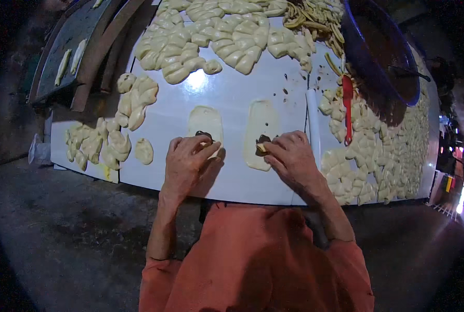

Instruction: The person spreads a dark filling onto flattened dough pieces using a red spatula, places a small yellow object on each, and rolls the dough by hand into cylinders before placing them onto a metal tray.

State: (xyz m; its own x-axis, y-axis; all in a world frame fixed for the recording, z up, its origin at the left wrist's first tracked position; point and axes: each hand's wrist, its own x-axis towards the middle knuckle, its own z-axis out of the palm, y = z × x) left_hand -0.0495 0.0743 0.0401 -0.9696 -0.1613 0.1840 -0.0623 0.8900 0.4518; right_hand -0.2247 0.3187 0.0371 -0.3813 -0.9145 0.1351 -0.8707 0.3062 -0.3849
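On the white tabletop point(236, 187) lie two flattened oblong dough pieces point(205, 117) point(258, 114), each bearing dark filling point(204, 134) point(264, 139). My left hand point(189, 161) bends over the left piece with fingers curled at the filling, partly hiding what they grip. On the right piece, my right hand point(293, 158) pinches a small yellowish piece point(261, 148) against the filling.
Many dough lumps point(237, 39) cover the back and sides. At back right are yellowish peels or strips point(312, 18), a blue tub point(377, 57), a red spatula point(348, 112) and a white rod point(312, 119). A wooden-edged tray point(86, 41) stands back left.
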